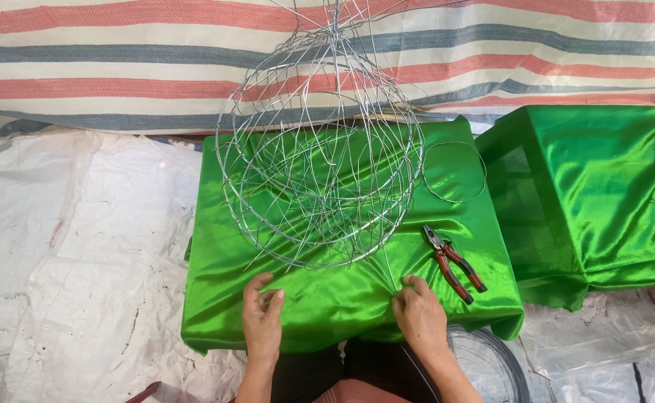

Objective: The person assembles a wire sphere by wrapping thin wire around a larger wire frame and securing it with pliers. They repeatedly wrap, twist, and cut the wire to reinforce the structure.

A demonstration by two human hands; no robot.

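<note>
1. The left hand [262, 317] lies at the lower centre of the frame on the near edge of the tabletop [342, 306], which is covered by a shiny green cloth. Its fingers are curled loosely and pinched together on the cloth; whether a wire end sits between them cannot be told.
2. The right hand [419, 313] rests just right of it on the same near edge, fingers bent and closed towards the thumb. A thin wire [384, 270] runs from the fingertips up towards the frame above; the hand appears to grip its end.
3. The round wire frame [320, 160], a dome-like cage of silver hoops and crossing strands, stands on the cloth in the upper middle of the picture, its lower rim just above both hands.
4. A small loose wire ring [454, 173] lies on the cloth just right of the frame.
5. Red-handled pliers [453, 263] lie on the cloth to the right of the right hand, near but apart from it.
6. A second green-draped block [596, 194] stands at the right edge.
7. A striped tarpaulin [118, 67] fills the top of the picture, and white sheeting [73, 246] covers the floor at the left.
8. A coil of wire [491, 358] shows at the lower right, beneath the tabletop's edge.
</note>
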